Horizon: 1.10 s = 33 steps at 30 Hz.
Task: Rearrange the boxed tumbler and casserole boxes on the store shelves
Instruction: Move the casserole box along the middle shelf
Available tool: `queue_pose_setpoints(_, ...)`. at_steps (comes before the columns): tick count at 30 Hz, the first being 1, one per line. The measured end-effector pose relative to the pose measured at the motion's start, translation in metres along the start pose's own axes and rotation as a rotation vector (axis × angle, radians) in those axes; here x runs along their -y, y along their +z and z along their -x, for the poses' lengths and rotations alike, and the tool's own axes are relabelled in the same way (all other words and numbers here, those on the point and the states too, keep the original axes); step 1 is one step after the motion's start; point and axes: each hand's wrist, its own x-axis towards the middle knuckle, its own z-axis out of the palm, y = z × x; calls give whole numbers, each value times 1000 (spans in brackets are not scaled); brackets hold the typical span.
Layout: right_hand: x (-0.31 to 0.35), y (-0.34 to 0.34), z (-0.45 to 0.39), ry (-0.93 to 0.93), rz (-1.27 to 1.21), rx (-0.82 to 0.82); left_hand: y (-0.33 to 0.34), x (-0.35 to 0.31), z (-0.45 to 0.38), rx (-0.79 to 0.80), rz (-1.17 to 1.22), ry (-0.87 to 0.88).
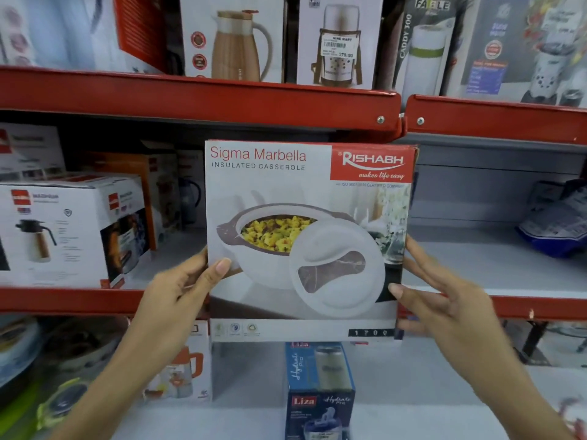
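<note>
A large white and red casserole box point(305, 198), printed "Sigma Marbella Insulated Casserole", is held upright in front of the middle shelf point(540, 308). My left hand point(181, 287) grips its lower left edge, thumb on the front face. My right hand point(444, 300) presses against its lower right edge with fingers spread. Below, on the lower shelf, stands a blue "Liza Hydrate" tumbler box point(319, 389). The casserole box's bottom edge hangs just above it.
A white flask box point(66, 230) and orange boxes sit on the middle shelf's left. A blue packet point(559, 227) lies at its right. Jug and flask boxes point(235, 39) line the top shelf. An orange jug box point(181, 369) stands on the lower shelf, left of the tumbler box.
</note>
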Motion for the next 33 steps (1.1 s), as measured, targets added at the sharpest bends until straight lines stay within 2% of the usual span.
queue_pose_setpoints(6, -31, 57, -53, -57, 38, -48, -10, 47, -56, -131, -139, 91)
queue_pose_setpoints(9, -48, 80, -70, -63, 37, -67, -11, 73, -78, -202, -137, 89)
queue_pose_setpoints(20, -100, 110, -95, -33, 76, -92, -8, 123, -105, -202, -80, 46)
queue_pose_setpoints(33, -105, 110, -98, -101, 89, -91, -10, 129, -104, -215, -19, 47)
